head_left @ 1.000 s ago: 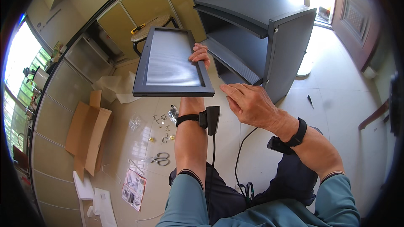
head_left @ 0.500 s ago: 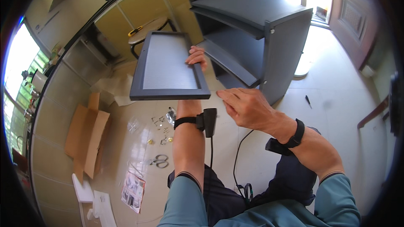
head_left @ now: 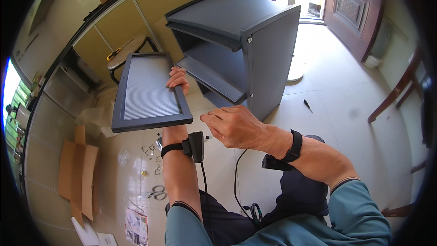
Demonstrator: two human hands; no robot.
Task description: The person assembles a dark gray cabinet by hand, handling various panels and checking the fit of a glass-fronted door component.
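Door panel (head_left: 146,92) in left hand (head_left: 178,79), long axis away, near-flat.

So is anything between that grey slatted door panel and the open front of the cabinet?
Nothing visible. The left hand grips the door panel at its right edge, right beside the cabinet; only bare air shows between. The right hand hovers lower, apart from both.

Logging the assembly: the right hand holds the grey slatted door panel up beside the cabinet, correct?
Not quite: in the head view the left hand holds the grey slatted door panel beside the cabinet; the right hand is off it.
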